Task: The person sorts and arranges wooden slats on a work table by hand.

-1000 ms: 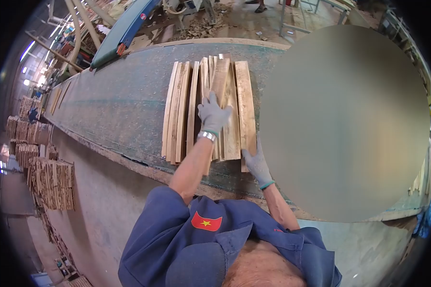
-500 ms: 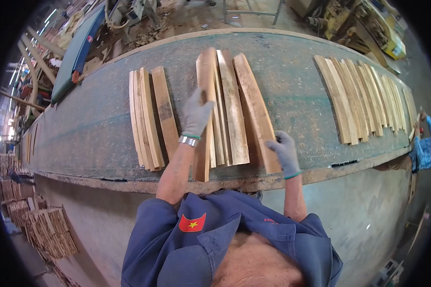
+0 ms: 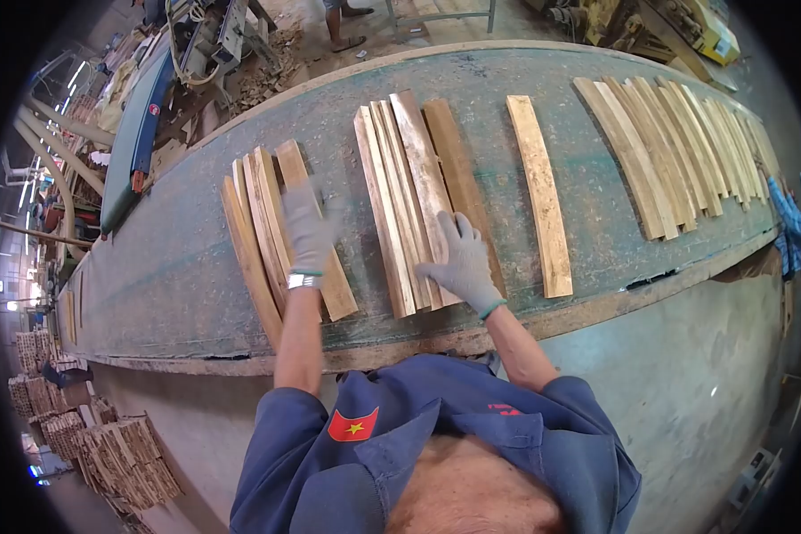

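Note:
My left hand [image 3: 310, 233], in a grey glove, is over a wooden strip [image 3: 331, 287] beside the left group; its fingers are smeared by motion. Just left of it, several wooden strips [image 3: 262, 205] lie side by side, the outermost one slanting toward me. My right hand [image 3: 465, 264], gloved too, rests with fingers spread on the near part of the middle group of wooden strips [image 3: 390, 200]. A darker brown strip [image 3: 458, 165] lies along that group's right side, partly under the hand. Further right, one pale strip [image 3: 541, 200] lies apart by itself.
A long row of wooden strips [image 3: 659, 151] lies at the right of the worn green table [image 3: 267, 116]. Beyond its right end shows another person's blue sleeve [image 3: 787, 214]. Machinery [image 3: 227, 53] and a person's legs [image 3: 336, 22] are behind the table; stacked wood [image 3: 125, 458] stands lower left.
The strip by my left hand has gone to the left group, and the one at my right hand now lies apart on the right. My right hand has moved left onto the middle group.

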Motion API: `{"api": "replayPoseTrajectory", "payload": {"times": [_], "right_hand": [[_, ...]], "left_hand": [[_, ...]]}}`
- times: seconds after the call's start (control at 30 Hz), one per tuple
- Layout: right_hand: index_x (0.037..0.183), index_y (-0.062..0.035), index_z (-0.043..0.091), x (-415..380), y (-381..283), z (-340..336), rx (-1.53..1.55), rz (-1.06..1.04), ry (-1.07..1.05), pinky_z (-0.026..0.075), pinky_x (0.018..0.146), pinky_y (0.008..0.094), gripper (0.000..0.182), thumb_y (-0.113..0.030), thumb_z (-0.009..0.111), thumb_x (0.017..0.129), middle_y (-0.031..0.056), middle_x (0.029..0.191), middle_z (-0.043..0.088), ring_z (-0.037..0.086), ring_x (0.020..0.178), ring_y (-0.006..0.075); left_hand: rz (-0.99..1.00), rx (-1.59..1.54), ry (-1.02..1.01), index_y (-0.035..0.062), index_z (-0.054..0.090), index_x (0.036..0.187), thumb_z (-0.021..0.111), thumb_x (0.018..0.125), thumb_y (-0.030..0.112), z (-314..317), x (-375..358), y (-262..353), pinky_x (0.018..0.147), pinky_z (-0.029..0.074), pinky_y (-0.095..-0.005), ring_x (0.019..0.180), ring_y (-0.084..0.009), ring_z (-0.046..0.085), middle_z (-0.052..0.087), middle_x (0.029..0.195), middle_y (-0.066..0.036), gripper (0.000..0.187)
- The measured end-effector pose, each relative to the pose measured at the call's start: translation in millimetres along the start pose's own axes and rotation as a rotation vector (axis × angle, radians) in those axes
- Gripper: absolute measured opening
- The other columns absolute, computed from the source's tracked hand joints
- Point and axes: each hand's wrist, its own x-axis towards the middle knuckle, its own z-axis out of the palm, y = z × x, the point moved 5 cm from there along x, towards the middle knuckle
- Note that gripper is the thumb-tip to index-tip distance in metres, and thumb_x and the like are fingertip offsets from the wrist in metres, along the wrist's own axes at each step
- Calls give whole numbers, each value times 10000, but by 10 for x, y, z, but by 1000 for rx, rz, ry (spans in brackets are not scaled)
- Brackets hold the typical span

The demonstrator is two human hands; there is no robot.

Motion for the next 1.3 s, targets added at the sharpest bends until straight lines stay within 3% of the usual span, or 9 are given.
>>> {"api": "replayPoseTrajectory", "payload": {"times": [0.13,0.23,0.33,0.53,0.67,0.87,0.97,1.1,1.3], "right_hand": [[1467,31,354,200,355,-158,376,-87,34,412,1078,433,926,-278,789,711,219,1377,527,532,1225,384],[1433,38,414,0,542,-388,1483,225,-325,555,859,349,752,-214,645,763,253,1277,573,649,1029,299],[1435,46,386,-292,796,-644,1704,263,-362,573,795,329,750,-211,587,759,273,1236,578,673,979,282],[1443,60,401,-469,1386,-663,1368,287,29,562,797,313,648,-139,548,844,229,1250,587,672,961,224],[1468,-16,415,-242,1474,-740,530,389,164,499,897,270,630,-148,627,890,135,1210,616,612,1042,142],[1430,-168,489,-81,924,-595,-170,42,213,419,1007,491,674,-326,737,824,158,1406,500,480,1250,404],[1381,-197,540,-139,1149,-279,-475,-72,292,385,1031,519,540,-324,662,870,140,1416,503,485,1259,367],[1245,-197,617,-70,1446,-755,-583,23,454,360,1010,553,386,-305,619,875,125,1366,553,487,1254,347],[1267,-83,582,-124,1111,-881,-369,27,618,424,1001,485,557,-365,728,810,186,1358,552,526,1217,380]], "left_hand": [[17,-234,-192,176,493,1438,579,924,517,509,-163,1113,1180,241,-488,1417,-445,303,377,1518,-220,623],[-77,-211,-356,318,463,1461,494,957,539,741,-202,1152,1180,161,-590,1459,-466,205,271,1604,-139,551],[-49,-151,-309,378,465,1448,455,974,498,734,-198,823,1169,142,-633,1471,-462,185,273,1614,-91,489],[-167,49,-300,293,477,1450,489,968,417,477,-248,17,1167,180,-610,1428,-472,272,358,1555,-162,497],[34,-322,15,1,453,1428,490,967,408,318,-62,567,1182,189,-545,1402,-502,289,324,1517,-308,616],[99,140,-323,72,397,1498,426,953,556,968,-266,1143,1184,62,-596,1473,-447,181,246,1565,-304,729],[199,89,-473,118,352,1532,370,943,640,879,-77,1082,1176,0,-610,1499,-431,107,195,1589,-296,787],[200,96,-483,177,344,1542,307,955,668,853,188,892,1180,-10,-594,1511,-411,68,152,1608,-276,766],[148,29,-131,-3,416,1449,496,943,374,1125,66,699,1179,141,-584,1375,-556,285,258,1485,-413,637]]}}
